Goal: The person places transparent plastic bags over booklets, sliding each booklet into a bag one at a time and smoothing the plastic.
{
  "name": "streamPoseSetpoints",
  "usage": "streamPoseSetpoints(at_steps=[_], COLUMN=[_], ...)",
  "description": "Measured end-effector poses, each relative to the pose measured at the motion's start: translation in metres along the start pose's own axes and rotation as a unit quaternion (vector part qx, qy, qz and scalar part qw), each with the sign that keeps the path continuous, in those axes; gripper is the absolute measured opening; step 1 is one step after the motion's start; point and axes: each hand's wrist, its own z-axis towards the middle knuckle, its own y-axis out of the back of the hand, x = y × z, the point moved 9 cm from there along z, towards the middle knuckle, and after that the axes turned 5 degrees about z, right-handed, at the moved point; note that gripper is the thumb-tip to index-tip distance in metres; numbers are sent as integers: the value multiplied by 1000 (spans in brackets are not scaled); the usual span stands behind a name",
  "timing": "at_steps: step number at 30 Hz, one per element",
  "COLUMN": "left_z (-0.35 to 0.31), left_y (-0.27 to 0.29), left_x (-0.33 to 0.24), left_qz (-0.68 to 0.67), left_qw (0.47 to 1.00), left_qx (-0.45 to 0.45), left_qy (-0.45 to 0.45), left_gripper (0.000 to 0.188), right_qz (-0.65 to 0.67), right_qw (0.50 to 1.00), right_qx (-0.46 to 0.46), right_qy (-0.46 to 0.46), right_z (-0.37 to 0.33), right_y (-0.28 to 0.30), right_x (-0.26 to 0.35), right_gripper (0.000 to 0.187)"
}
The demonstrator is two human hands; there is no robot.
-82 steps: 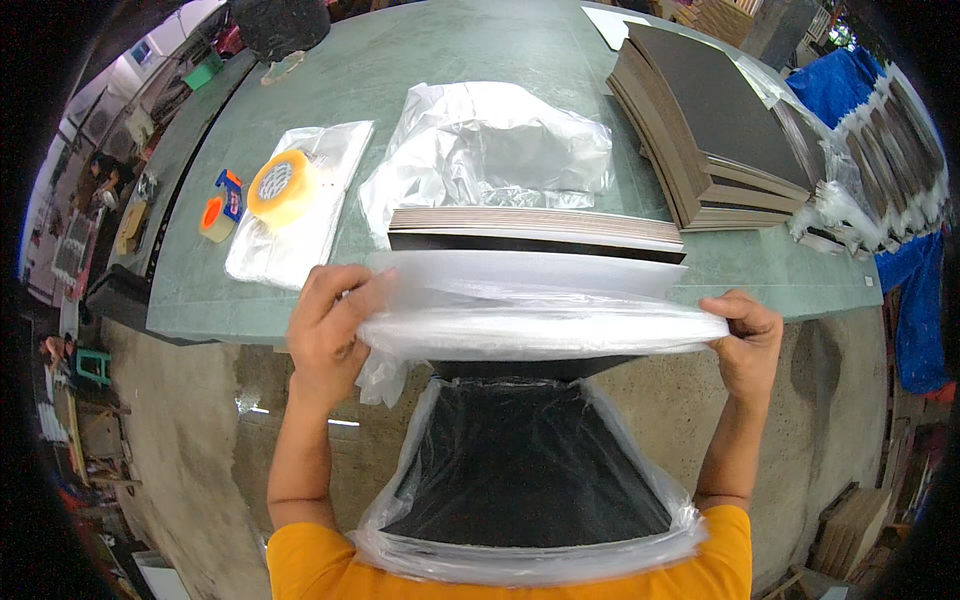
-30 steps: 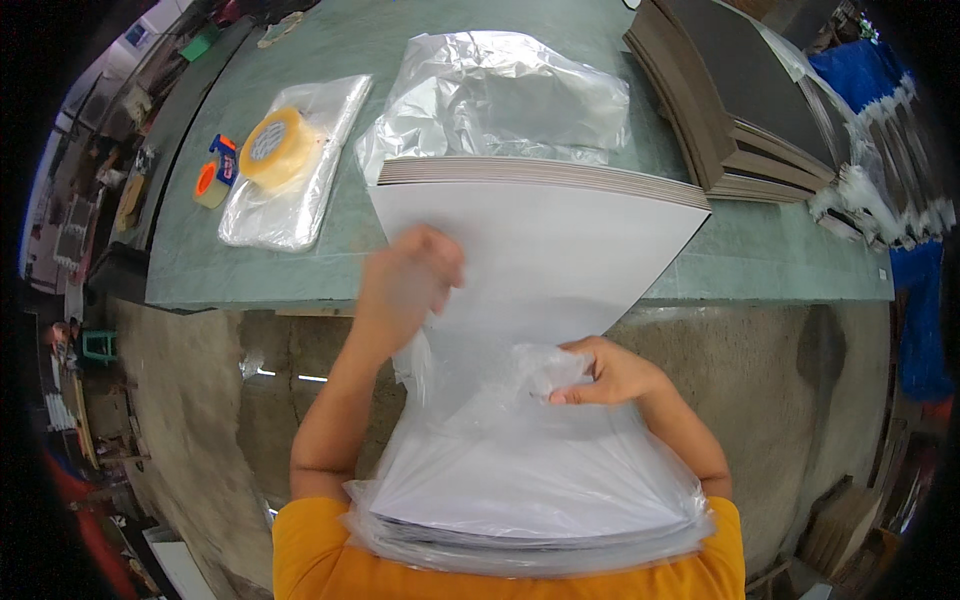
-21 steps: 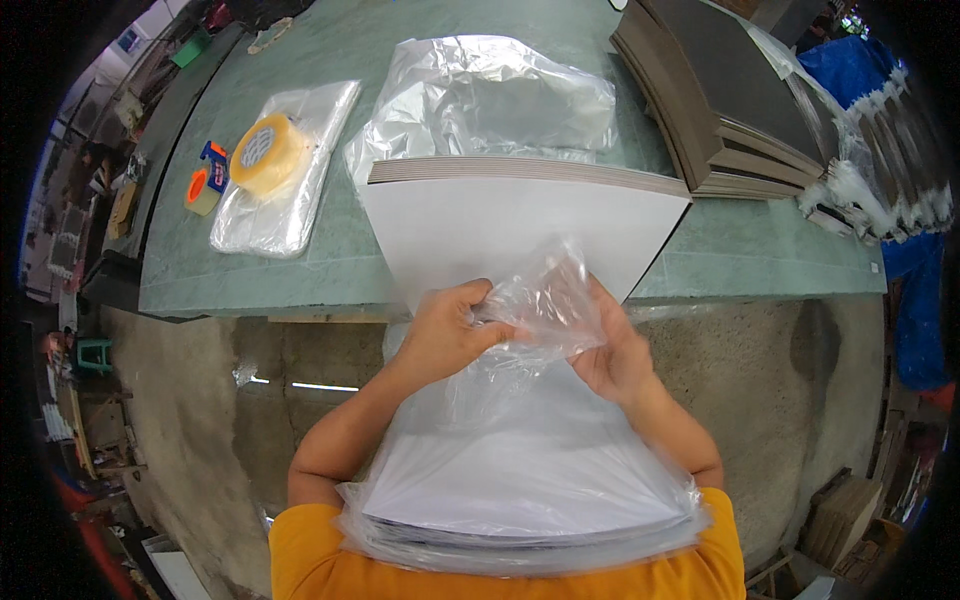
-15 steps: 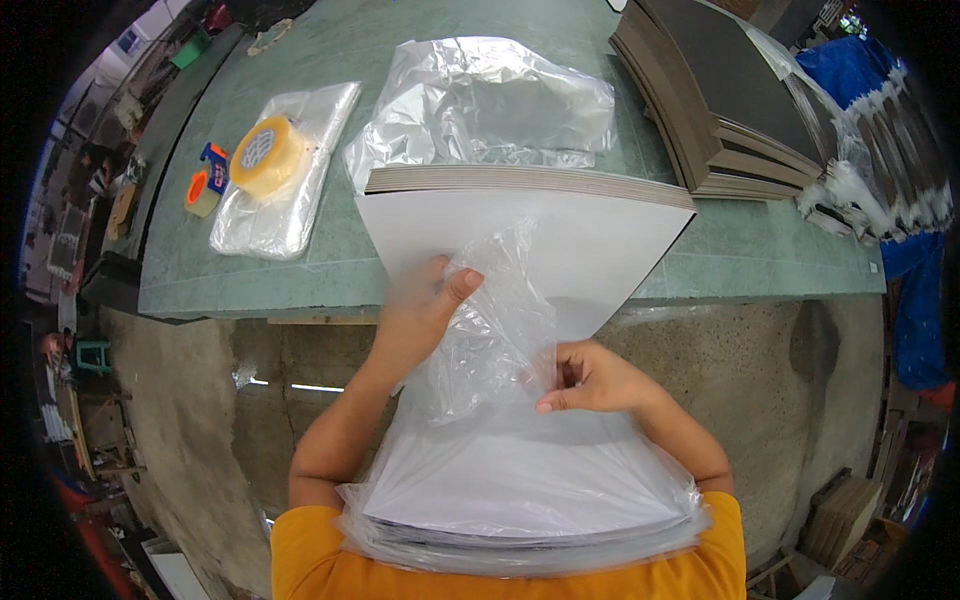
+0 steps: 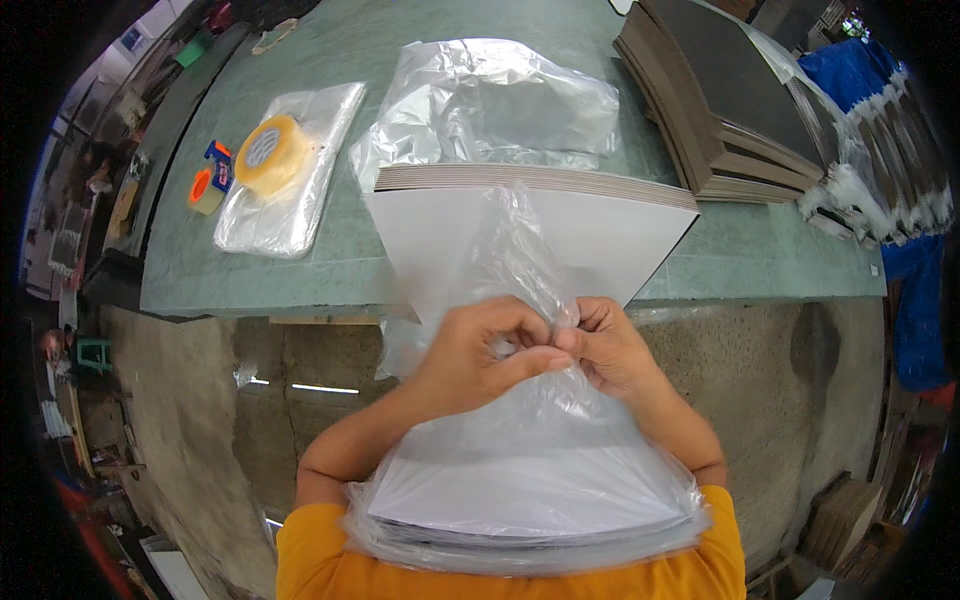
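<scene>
A clear plastic bag (image 5: 515, 235) rises in a bunched, crinkled peak between my hands. My left hand (image 5: 490, 350) curls its fingers and thumb round the film. Close against it, my right hand (image 5: 610, 345) pinches the same plastic. Just behind the film, a stack of white-faced boards (image 5: 610, 225) leans over the table's near edge, its layered edges on top. Nearest my body, a thick pile of white sheets (image 5: 520, 490) shows through clear plastic. Whether the bag in my hands is joined to that wrapping cannot be made out.
On the green table (image 5: 760, 260) lie a crumpled silvery plastic sheet (image 5: 480, 90), folded clear bags (image 5: 320, 150), a big tape roll (image 5: 275, 155) and a small tape dispenser (image 5: 208, 185). Brown-edged boards (image 5: 740, 90) are stacked at the far right, beside plastic-wrapped bundles (image 5: 890, 150).
My left hand has come right and down, my right hand slightly up, so both now meet. The plastic between them has been gathered into a taller, narrower bunch.
</scene>
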Motion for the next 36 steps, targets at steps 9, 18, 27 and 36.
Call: streamPoseSetpoints(at_steps=[9,18,27,36], left_z=[-69,-22,-6,13], left_y=[199,-34,21,30], left_x=[-4,2,10,30], left_qz=[269,129,-350,-175], left_qw=[815,965,912,975], left_qx=[-512,227,-53,55], left_qy=[-7,7,208,127], left_gripper=[12,19,15,21], right_qz=[2,-336,-317,39], right_qw=[997,833,911,993], right_qx=[27,-33,263,99], right_qy=[66,438,4,48], right_z=[-26,-55,-32,-29], right_y=[19,-80,-64,0], right_x=[25,128,23,53], right_gripper=[12,30,32,39])
